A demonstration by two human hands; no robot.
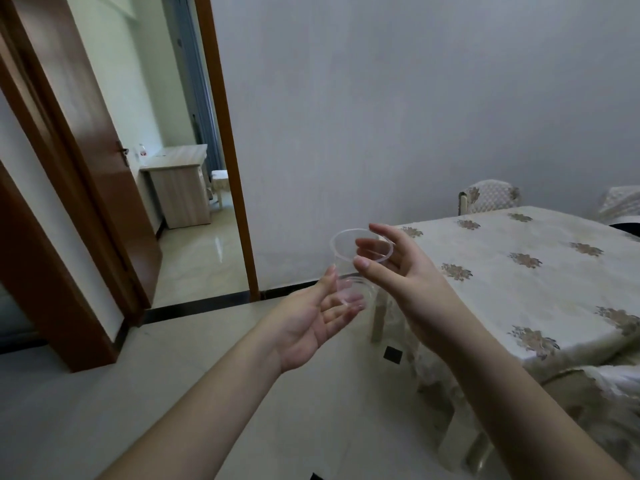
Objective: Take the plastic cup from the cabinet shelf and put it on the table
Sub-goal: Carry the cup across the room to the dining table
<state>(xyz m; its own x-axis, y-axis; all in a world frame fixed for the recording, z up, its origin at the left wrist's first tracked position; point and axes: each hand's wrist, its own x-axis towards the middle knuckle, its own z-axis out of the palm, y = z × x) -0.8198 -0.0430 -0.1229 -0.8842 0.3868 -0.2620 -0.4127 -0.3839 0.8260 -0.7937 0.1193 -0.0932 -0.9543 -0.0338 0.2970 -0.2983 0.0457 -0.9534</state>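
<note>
A clear plastic cup [349, 263] is upright in the air between my two hands, left of the table corner. My right hand [398, 275] grips it near the rim, thumb on the near side and fingers on the far side. My left hand [311, 320] is under and beside the cup's base with fingers spread; its fingertips show through the clear plastic. The table [540, 289], covered by a cream cloth with a flower pattern, stands at the right. No cabinet is in view.
An open doorway [207, 202] with brown frame lies ahead left, leading to a room with a wooden desk [180, 188]. A brown door [114, 188] stands open at left. Chairs with cloth covers [491, 199] stand behind the table. A pale tiled floor lies below.
</note>
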